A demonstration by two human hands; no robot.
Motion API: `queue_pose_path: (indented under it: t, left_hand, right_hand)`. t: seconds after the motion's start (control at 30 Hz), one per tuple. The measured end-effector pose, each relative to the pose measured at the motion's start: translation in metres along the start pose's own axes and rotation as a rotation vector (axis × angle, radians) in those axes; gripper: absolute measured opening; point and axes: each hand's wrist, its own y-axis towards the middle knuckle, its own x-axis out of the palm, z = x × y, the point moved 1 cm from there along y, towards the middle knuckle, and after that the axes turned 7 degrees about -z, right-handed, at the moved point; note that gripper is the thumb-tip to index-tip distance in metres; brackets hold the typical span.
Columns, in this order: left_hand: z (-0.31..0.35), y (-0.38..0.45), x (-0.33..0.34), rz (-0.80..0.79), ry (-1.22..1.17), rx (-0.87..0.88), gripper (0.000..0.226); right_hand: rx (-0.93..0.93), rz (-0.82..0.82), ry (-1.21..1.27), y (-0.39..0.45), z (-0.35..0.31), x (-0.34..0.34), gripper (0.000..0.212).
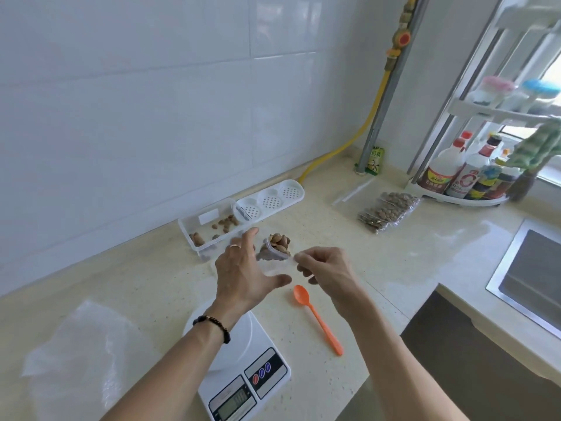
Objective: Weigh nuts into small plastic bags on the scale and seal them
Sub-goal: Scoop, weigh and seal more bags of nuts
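Right under us sits the white scale [243,372], its platform bare, with the orange spoon [317,317] just beside it on the counter [151,278]. Our left hand [243,268] hovers with fingers spread, holding nothing. Our right hand [328,271] pinches the clear small bag [277,259], nuts [277,241] showing at its far end, beyond the scale.

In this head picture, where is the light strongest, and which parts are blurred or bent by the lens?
Head view: daylight from the window at right washes out the rack; glare lies on the counter; the left hand and right hand are slightly motion-blurred; wall tile lines curve from wide-angle distortion; the scale display is unreadable.
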Motion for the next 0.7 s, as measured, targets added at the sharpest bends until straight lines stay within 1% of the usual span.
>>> queue_pose_path:
  t: [0.1,0.17,0.23,0.33,0.37,0.47,0.6,0.7]
  left_hand:
    - [-0.004,0.000,-0.011,-0.039,-0.119,-0.002,0.116]
    - [-0.006,-0.002,-0.019,-0.057,-0.250,-0.005,0.105]
    - [-0.008,-0.001,-0.025,-0.027,-0.341,-0.001,0.082]
    - [-0.007,0.005,-0.032,0.068,-0.465,-0.018,0.039]
    - [-0.007,0.007,-0.035,0.084,-0.499,-0.026,0.031]
    - [-0.011,0.016,-0.041,0.083,-0.482,0.000,0.028]
    - [-0.011,0.020,-0.044,0.092,-0.526,-0.043,0.020]
    - [-0.007,0.021,-0.043,0.123,-0.553,-0.070,0.021]
  right_hand:
    - [0.002,-0.024,0.038,0.004,-0.009,0.004,0.018]
    - [0.003,-0.031,0.065,0.008,-0.015,0.006,0.018]
    - [-0.002,-0.045,0.104,0.010,-0.020,0.006,0.018]
    - [-0.005,-0.076,0.146,0.013,-0.026,0.005,0.017]
    - [-0.006,-0.087,0.153,0.014,-0.027,0.005,0.017]
    - [0.001,-0.101,0.152,0.016,-0.030,0.003,0.018]
    - [-0.017,-0.068,0.204,0.017,-0.029,0.004,0.022]
    - [-0.050,-0.082,0.236,0.015,-0.028,0.006,0.016]
